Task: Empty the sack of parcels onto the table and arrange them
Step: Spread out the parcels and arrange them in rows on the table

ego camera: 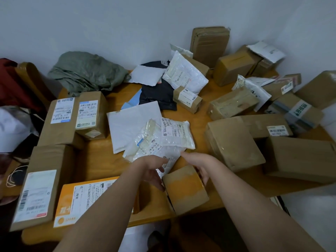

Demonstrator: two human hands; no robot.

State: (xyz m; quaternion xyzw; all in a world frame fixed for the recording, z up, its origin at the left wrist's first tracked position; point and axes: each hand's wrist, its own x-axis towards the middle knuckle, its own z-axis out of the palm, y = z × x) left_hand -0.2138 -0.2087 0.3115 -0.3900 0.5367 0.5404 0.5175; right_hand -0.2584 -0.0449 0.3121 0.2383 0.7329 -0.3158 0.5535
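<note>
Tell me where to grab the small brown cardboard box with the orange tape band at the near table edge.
Grip the small brown cardboard box across its two short side faces, coming from above. It lies tilted between the left hand and right hand, both beside those faces already, and looks narrow enough to clamp.

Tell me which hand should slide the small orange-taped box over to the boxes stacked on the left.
Probably the left. The left hand lies against the near-left side of the small orange-taped box, on the side towards the left-hand boxes. The right hand rests on its far edge and would have to cross over.
</note>
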